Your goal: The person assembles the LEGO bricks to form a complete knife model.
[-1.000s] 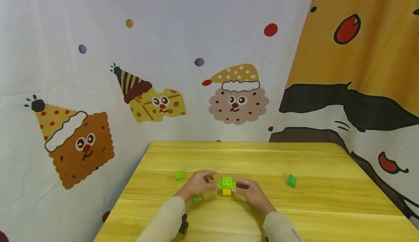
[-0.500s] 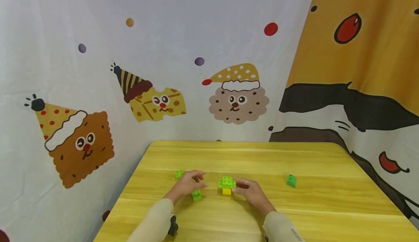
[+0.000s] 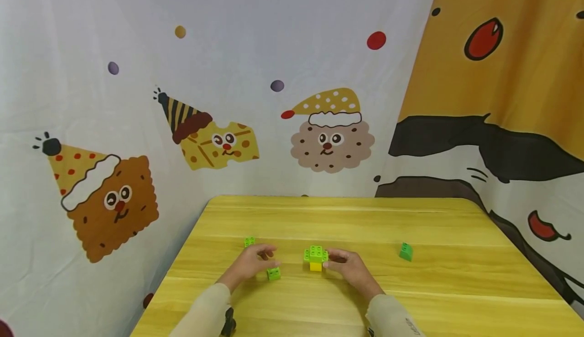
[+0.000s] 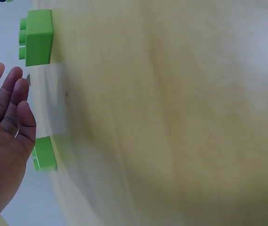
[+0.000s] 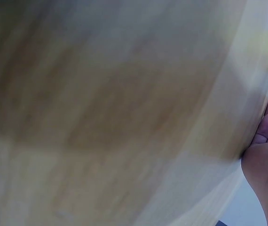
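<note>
A small stack of toy building bricks [image 3: 316,256], light green on top of yellow, stands upright on the table. At its right side my right hand [image 3: 350,270] holds its end, the thumb in front and the fingers behind. Loosely bent and holding nothing, my left hand [image 3: 250,264] hovers left of the stack. Close by its thumb lies a light green brick [image 3: 274,274]. Another light green brick [image 3: 249,241] lies just beyond that hand, partly covered by it. In the left wrist view, the left hand [image 4: 7,136] has green bricks beside it.
A darker green sloped brick [image 3: 406,252] lies to the right on the wooden table [image 3: 447,296]. Behind the table hangs a cloth [image 3: 255,48] printed with cartoon food.
My left hand has drawn away to the left from the stack, uncovering the near green brick and partly covering the far one. The right hand and the stack have stayed in place.
</note>
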{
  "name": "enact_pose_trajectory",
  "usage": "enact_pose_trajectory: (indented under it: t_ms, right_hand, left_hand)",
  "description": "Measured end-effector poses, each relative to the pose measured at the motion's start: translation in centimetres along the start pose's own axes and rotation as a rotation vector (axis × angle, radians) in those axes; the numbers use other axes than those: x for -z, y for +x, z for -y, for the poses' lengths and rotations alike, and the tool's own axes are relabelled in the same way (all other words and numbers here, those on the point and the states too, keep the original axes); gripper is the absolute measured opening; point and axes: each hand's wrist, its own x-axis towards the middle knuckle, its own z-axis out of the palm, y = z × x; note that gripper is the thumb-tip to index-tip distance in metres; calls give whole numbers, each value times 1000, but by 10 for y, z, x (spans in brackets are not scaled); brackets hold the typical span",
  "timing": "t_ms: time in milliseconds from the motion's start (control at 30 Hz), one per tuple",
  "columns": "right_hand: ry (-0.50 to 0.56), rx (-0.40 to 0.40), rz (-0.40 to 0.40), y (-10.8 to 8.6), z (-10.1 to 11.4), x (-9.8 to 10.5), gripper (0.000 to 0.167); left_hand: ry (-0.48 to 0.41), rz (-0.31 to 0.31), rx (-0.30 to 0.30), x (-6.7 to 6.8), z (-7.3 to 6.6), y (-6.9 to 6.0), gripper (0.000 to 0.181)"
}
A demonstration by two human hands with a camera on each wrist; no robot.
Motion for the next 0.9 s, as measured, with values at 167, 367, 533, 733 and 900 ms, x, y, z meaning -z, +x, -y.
enact_pose_trajectory:
  t_ms: [167,367,533,733,900]
  right_hand:
    - [-15,-7,8,2,-2,1,46]
    - [-12,-8,11,1,-1,2,49]
    - [4,0,17,1,0,2,48]
    - [13,-1,22,0,1,2,49]
    - [6,-3,10,0,0,1,48]
  left_hand:
    - [-2,12,-8,2,5,-6,52]
    - [-24,19,4,3,8,-11,48]
    - [-39,32,45,1,10,-14,46]
    - [-54,38,56,-1,11,-16,41]
    - [-55,40,38,-3,11,-17,35]
